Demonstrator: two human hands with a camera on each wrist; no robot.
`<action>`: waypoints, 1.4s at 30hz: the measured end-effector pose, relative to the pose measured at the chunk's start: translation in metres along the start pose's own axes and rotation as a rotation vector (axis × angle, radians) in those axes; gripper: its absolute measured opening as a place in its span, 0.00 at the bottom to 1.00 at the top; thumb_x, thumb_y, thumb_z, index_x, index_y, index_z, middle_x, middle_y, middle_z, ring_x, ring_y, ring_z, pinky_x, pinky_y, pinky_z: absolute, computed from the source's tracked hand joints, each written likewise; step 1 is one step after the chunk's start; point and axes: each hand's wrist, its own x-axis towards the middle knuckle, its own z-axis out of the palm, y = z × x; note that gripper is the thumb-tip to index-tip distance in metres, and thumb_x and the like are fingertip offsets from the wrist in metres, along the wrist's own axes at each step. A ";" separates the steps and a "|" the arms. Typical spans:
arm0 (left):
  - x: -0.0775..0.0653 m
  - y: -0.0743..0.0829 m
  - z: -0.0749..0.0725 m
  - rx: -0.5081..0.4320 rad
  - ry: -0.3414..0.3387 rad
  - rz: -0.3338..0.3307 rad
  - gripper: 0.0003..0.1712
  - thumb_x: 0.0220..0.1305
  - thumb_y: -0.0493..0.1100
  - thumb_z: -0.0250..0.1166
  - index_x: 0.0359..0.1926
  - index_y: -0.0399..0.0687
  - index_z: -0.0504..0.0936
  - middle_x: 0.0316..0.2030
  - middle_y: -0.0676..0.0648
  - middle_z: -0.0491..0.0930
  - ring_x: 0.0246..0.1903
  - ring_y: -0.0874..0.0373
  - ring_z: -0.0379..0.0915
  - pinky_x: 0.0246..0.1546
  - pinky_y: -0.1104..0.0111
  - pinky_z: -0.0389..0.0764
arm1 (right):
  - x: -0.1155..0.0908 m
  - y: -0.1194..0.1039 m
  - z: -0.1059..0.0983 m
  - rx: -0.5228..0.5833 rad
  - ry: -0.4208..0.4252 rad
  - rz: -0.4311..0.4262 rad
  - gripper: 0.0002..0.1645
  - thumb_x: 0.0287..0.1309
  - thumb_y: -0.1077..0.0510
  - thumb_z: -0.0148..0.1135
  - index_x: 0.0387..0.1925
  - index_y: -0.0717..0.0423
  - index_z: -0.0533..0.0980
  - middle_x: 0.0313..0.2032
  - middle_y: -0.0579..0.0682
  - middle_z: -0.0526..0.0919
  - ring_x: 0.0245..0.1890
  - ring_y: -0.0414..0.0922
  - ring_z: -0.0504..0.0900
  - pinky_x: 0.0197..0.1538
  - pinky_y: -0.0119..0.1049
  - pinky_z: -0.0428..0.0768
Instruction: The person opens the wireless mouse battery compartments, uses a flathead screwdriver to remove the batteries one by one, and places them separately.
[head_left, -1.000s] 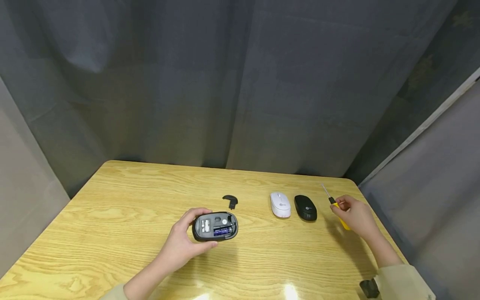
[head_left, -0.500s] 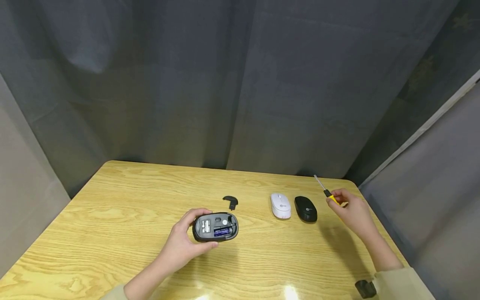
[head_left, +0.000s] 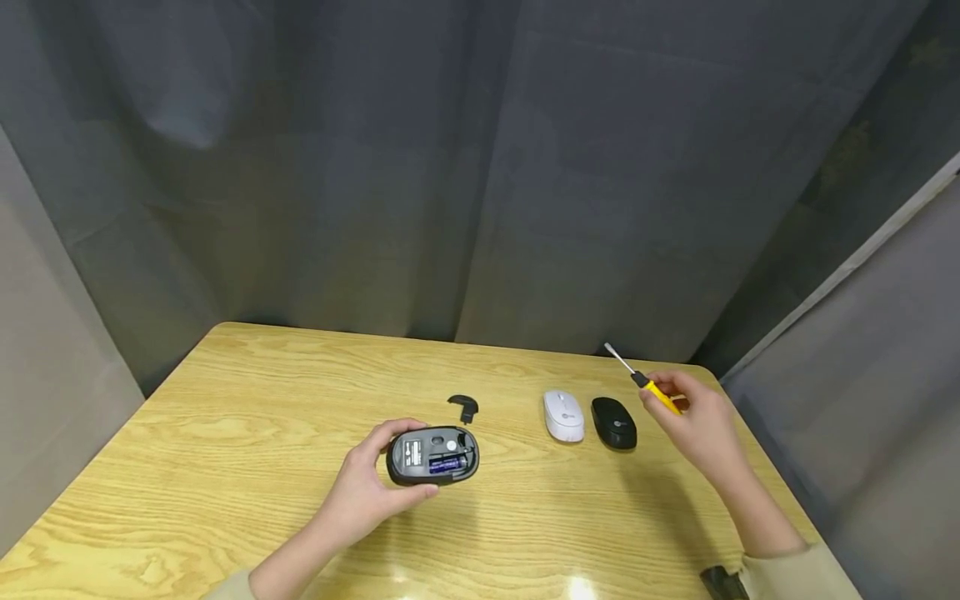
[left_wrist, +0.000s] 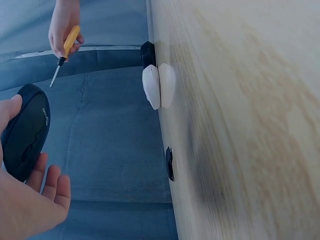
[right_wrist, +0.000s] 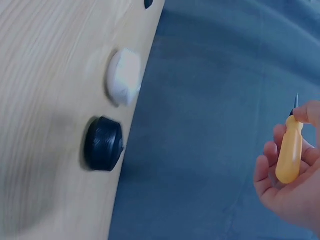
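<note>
My left hand [head_left: 362, 492] grips a black computer mouse [head_left: 408, 472] by its edges, underside up toward the head camera. Its battery compartment is uncovered, and a blue battery [head_left: 447, 464] lies inside. The left wrist view shows the black top of this mouse [left_wrist: 27, 132] instead. On the right, my right hand [head_left: 701, 425] holds a screwdriver [head_left: 660, 397] with a yellow handle between thumb and fingers, raised above the table. Its metal shaft points away and to the left. A small black battery cover [head_left: 465, 407] lies on the table just beyond the held mouse.
A white mouse [head_left: 563, 416] and a second black mouse [head_left: 614, 423] sit side by side on the wooden table [head_left: 225, 433], between my hands. Dark curtains [head_left: 360, 167] hang behind the table's far edge, and a grey curtain [head_left: 862, 358] hangs along the right.
My right hand has lifted the screwdriver and brought it leftward, and the tip has swung further left. The left hand and its mouse stay nearly where they were.
</note>
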 end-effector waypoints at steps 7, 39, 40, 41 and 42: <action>0.000 -0.001 -0.001 -0.003 -0.018 -0.007 0.40 0.34 0.45 0.81 0.53 0.66 0.74 0.52 0.60 0.76 0.50 0.58 0.72 0.55 0.53 0.69 | -0.001 -0.023 0.001 0.065 0.067 -0.124 0.12 0.47 0.66 0.70 0.36 0.59 0.79 0.27 0.47 0.82 0.29 0.24 0.73 0.35 0.13 0.70; 0.002 0.008 0.000 -0.015 -0.028 0.004 0.39 0.35 0.46 0.81 0.53 0.66 0.74 0.51 0.60 0.75 0.53 0.57 0.70 0.57 0.52 0.68 | -0.024 -0.093 0.003 0.275 -0.032 -0.392 0.18 0.40 0.68 0.73 0.35 0.48 0.81 0.30 0.40 0.82 0.25 0.32 0.73 0.25 0.21 0.70; 0.002 0.008 0.000 -0.013 -0.026 0.005 0.39 0.35 0.45 0.81 0.52 0.67 0.74 0.51 0.60 0.75 0.53 0.57 0.70 0.57 0.52 0.67 | -0.025 -0.094 0.004 0.286 -0.041 -0.396 0.18 0.40 0.67 0.73 0.36 0.48 0.81 0.29 0.40 0.82 0.25 0.33 0.73 0.25 0.21 0.69; 0.003 0.008 0.001 -0.014 -0.026 0.007 0.39 0.35 0.45 0.81 0.52 0.68 0.74 0.51 0.60 0.75 0.53 0.57 0.70 0.57 0.52 0.67 | -0.026 -0.096 0.005 0.295 -0.049 -0.399 0.18 0.40 0.67 0.73 0.36 0.48 0.81 0.29 0.40 0.82 0.24 0.33 0.72 0.24 0.20 0.69; 0.003 0.008 0.001 -0.013 -0.026 0.009 0.39 0.35 0.45 0.81 0.52 0.68 0.74 0.51 0.60 0.76 0.52 0.57 0.71 0.57 0.52 0.67 | -0.028 -0.097 0.006 0.306 -0.061 -0.399 0.18 0.40 0.67 0.73 0.36 0.48 0.81 0.29 0.40 0.81 0.23 0.33 0.72 0.24 0.20 0.69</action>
